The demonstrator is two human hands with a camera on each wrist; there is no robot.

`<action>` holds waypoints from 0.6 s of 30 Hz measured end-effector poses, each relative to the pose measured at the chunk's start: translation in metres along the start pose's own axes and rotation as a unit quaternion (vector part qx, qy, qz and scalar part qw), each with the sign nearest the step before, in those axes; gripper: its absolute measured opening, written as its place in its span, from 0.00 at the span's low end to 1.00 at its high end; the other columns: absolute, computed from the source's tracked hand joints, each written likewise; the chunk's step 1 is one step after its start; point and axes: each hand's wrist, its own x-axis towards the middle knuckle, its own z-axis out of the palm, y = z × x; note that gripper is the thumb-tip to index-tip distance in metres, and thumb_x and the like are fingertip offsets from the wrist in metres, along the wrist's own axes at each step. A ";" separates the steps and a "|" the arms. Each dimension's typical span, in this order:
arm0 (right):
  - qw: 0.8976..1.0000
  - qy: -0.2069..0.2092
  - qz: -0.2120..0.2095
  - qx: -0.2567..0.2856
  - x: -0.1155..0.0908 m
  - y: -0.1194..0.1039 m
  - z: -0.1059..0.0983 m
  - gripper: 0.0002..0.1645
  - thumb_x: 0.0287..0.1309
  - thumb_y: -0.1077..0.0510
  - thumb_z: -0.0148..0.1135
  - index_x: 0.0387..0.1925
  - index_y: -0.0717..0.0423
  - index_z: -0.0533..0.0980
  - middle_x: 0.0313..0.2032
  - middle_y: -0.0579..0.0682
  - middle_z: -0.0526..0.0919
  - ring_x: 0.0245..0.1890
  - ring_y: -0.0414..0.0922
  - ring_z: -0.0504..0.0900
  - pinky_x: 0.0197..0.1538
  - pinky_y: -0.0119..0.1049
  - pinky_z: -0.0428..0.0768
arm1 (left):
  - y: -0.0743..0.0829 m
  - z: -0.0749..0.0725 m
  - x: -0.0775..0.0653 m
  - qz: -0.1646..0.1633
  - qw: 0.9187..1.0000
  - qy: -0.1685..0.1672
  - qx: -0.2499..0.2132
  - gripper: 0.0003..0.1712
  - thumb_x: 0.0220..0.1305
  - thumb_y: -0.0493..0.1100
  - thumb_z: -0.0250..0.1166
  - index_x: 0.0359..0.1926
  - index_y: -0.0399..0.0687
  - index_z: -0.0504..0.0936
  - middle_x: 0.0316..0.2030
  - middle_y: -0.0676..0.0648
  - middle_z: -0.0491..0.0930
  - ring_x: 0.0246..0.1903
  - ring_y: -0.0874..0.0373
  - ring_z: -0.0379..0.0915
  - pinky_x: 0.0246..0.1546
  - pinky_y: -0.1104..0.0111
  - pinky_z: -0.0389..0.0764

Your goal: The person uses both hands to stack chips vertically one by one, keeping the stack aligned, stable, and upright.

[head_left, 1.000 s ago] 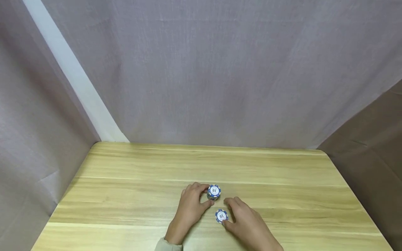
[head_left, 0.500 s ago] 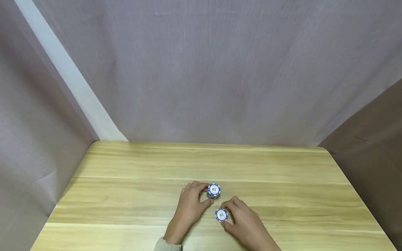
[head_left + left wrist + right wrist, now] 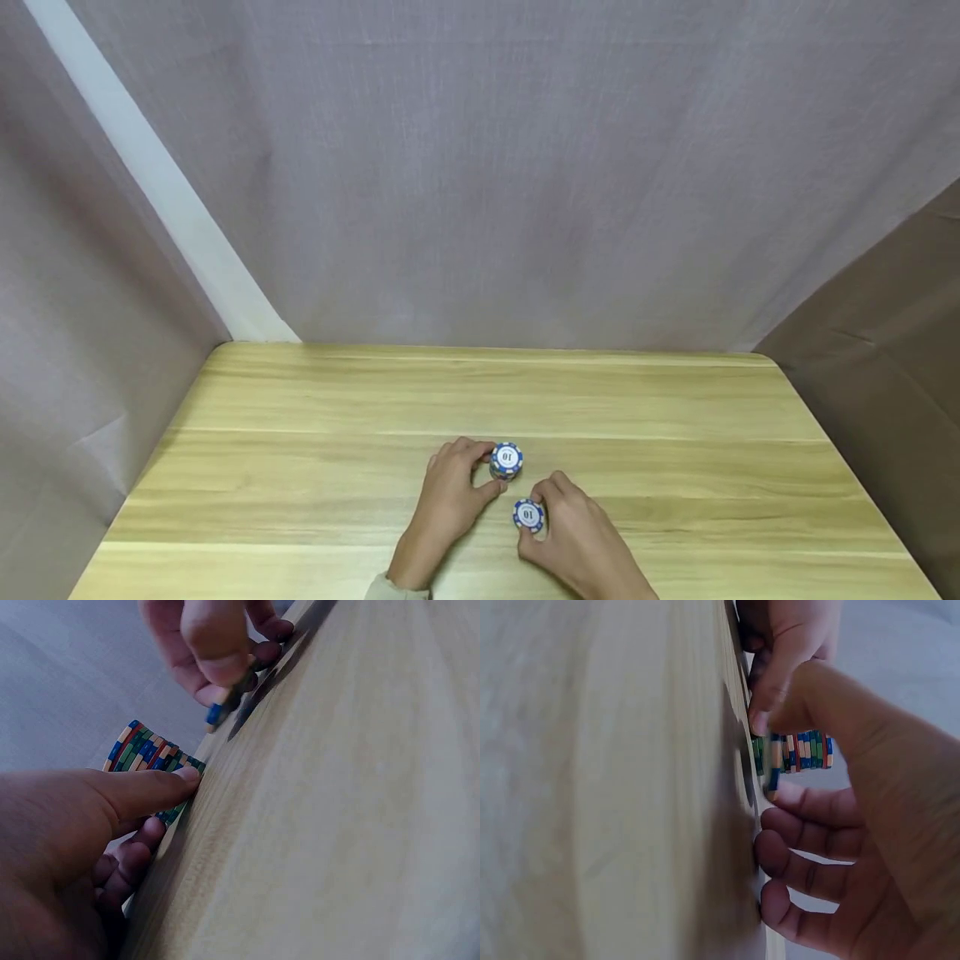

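A stack of poker chips [image 3: 507, 459] with blue, green, red and cream edges stands on the table, its top a blue and white chip marked 10. My left hand [image 3: 452, 493] holds this stack low down, thumb on the near side and fingers on the far side. Nearer the front, my right hand [image 3: 581, 533] pinches a single blue and white poker chip [image 3: 528, 516] by its edge between thumb and index finger. In the left wrist view that chip [image 3: 215, 715] is tilted just over the table, above its shadow. The other right fingers curl close to the tabletop.
The light wooden table [image 3: 315, 483] spreads around both hands. Grey curtains [image 3: 480, 183] hang behind it and at the left, with a pale strip [image 3: 165, 175] between them. A brown cloth [image 3: 885, 350] borders the right side.
My right index finger has come in to the chip's far edge, opposite the thumb, so the chip is now pinched. The left hand stays at the stack; the head view shifts slightly.
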 end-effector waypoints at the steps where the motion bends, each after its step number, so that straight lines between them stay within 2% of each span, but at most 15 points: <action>1: 1.000 0.001 0.012 0.007 0.000 0.000 -0.001 0.17 0.42 0.52 0.77 0.34 0.50 0.79 0.33 0.37 0.74 0.30 0.31 0.73 0.33 0.32 0.80 | 0.000 0.000 0.000 -0.001 1.000 0.000 0.000 0.28 0.53 0.45 0.83 0.56 0.47 0.87 0.44 0.55 0.85 0.47 0.57 0.77 0.54 0.57 0.74; 4: 0.999 0.020 0.040 0.015 0.000 0.000 -0.003 0.18 0.44 0.53 0.77 0.38 0.50 0.79 0.35 0.37 0.74 0.31 0.31 0.74 0.34 0.32 0.82 | 0.000 0.002 0.001 0.002 1.000 -0.001 0.001 0.28 0.53 0.45 0.83 0.56 0.47 0.87 0.44 0.54 0.85 0.48 0.57 0.77 0.54 0.57 0.74; 6: 0.998 0.043 0.043 0.012 0.000 0.000 -0.005 0.19 0.45 0.54 0.77 0.39 0.50 0.79 0.36 0.37 0.75 0.31 0.32 0.75 0.35 0.33 0.82 | 0.001 0.003 0.001 0.003 1.000 -0.002 0.001 0.28 0.53 0.45 0.83 0.56 0.47 0.87 0.44 0.54 0.85 0.48 0.57 0.77 0.54 0.57 0.75; 12: 0.995 0.099 0.004 -0.001 0.009 -0.001 -0.010 0.22 0.44 0.55 0.80 0.42 0.54 0.80 0.38 0.41 0.78 0.31 0.34 0.75 0.34 0.32 0.83 | 0.000 0.003 0.001 0.003 1.000 0.000 -0.002 0.28 0.52 0.44 0.83 0.55 0.47 0.88 0.44 0.54 0.85 0.47 0.57 0.77 0.54 0.57 0.74; 18: 0.992 0.108 -0.047 -0.042 0.029 -0.004 -0.019 0.22 0.43 0.54 0.79 0.41 0.55 0.81 0.37 0.42 0.79 0.33 0.36 0.76 0.36 0.36 0.82 | 0.000 0.001 -0.001 0.001 1.000 -0.001 -0.001 0.28 0.53 0.44 0.83 0.56 0.47 0.88 0.44 0.54 0.85 0.47 0.57 0.77 0.54 0.57 0.74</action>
